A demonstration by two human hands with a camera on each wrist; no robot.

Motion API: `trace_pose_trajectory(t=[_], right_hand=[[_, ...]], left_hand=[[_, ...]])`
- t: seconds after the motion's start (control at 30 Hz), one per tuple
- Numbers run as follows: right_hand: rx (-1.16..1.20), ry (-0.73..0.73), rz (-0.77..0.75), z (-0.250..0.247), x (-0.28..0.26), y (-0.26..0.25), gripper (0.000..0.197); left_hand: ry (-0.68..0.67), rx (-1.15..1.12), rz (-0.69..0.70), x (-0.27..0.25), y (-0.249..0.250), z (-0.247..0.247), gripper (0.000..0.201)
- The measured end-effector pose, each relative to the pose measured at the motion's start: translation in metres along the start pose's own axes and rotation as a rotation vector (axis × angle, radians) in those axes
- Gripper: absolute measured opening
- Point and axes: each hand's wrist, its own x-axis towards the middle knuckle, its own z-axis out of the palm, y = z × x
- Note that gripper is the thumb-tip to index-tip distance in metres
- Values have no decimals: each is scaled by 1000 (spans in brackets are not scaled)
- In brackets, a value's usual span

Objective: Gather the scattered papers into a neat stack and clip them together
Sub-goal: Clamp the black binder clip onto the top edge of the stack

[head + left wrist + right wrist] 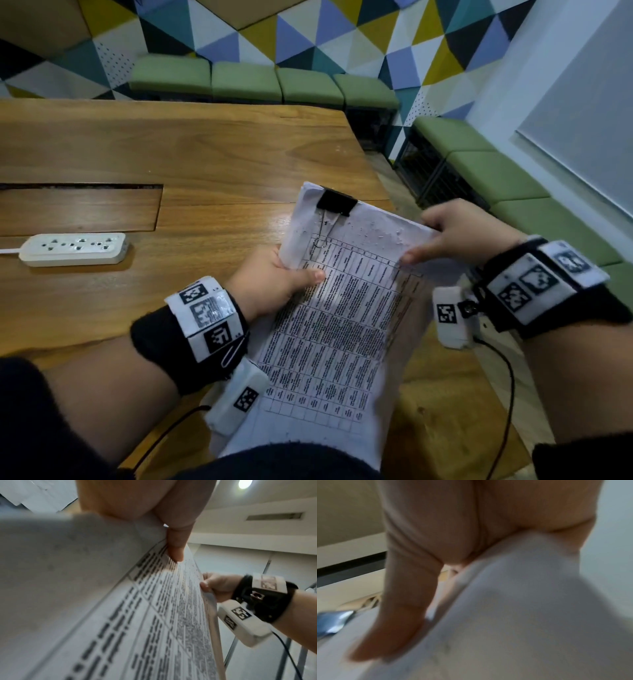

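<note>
- The stack of papers (329, 325) sits gathered and lifted off the bench (205, 154), held near my chest, its printed table facing up, with a black binder clip (336, 202) already biting the far top edge towards the left corner.
- One wire handle of the clip lies folded flat on the top sheet; I judge the clipping step all but finished, with only squaring and a check of the bite left.
- My left hand (274, 277) grips the upper left edge, thumb curled over the print and fingers beneath; the left wrist view confirms that thumb pressing the sheet.
- My right hand (455, 233) pinches the upper right corner, thumb on top, fingers wrapped behind.
- Next, I reckon, the move calls for a steady left hold while the right tests that every sheet is caught, then a flat set-down on the bench.
- A white power strip (73, 248) lies well apart to the left on the bench.
- Hidden: the stack's near edge is cut off by my dark sleeve, the clip's rear handle sits behind the paper, and the right wrist view is too blurred to read sheet alignment.
- The far left corner looks bent or folded; I cannot tell whether all sheets lie inside the clip.
</note>
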Motion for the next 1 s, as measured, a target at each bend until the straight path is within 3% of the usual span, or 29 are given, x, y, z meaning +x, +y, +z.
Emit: trace_pose_trajectory(t=[0.07, 0.13, 0.2, 0.3, 0.33, 0.4, 0.5, 0.7, 0.77, 1.0], right_hand=[[522, 150, 73, 22, -4, 25, 43], [1065, 249, 116, 64, -7, 45, 62], [1284, 261, 218, 111, -16, 47, 72], [1204, 155, 376, 161, -40, 42, 29], [1144, 97, 398, 170, -46, 44, 23], [1072, 34, 417, 179, -49, 51, 22], [1005, 57, 412, 173, -33, 53, 22], [1004, 123, 415, 170, 17, 41, 13], [990, 101, 414, 173, 32, 37, 10], [702, -383, 359, 180, 37, 21, 11]], left_hand=[[2, -43, -17, 4, -1, -5, 9], [14, -106, -31, 10, -3, -6, 7], [41, -202, -74, 18, -5, -6, 7], [93, -285, -135, 32, -11, -10, 13], [110, -294, -158, 36, -14, -12, 17], [139, -299, -197, 40, -21, -17, 21], [158, -313, -281, 43, -34, -24, 29], [124, -274, -359, 16, -90, -18, 16], [173, -274, -352, 8, -106, -16, 16], [332, -235, -371, 36, -120, -49, 28]])
